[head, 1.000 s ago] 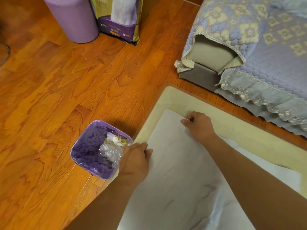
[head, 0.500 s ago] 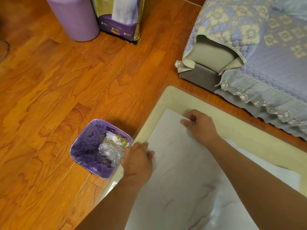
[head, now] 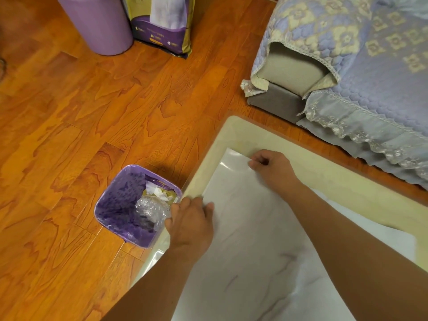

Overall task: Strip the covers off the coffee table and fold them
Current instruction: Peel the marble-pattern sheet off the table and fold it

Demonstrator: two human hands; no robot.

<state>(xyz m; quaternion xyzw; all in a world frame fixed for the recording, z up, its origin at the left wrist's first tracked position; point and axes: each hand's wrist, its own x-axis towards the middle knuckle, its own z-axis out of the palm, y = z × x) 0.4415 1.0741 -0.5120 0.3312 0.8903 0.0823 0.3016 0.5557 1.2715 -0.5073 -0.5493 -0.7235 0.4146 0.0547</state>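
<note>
A white marbled cover (head: 250, 232) lies on the cream top of the coffee table (head: 319, 181), folded so that the table's rim shows around it. My left hand (head: 190, 223) grips the cover's left edge near the table's side. My right hand (head: 273, 169) pinches the cover's far edge close to its far corner. A clear plastic sheet (head: 159, 252) shows along the table's left edge below my left hand.
A purple waste bin (head: 120, 205) with crumpled plastic and tissue stands on the wood floor against the table's left side. A sofa with a quilted lilac cover (head: 359, 66) is at the far right. A purple cylinder (head: 97, 22) and a bag (head: 166, 22) stand at the back.
My left hand has slid slightly toward me along the cover's left edge, and the edge has shifted with it. My right hand stays at the far edge.
</note>
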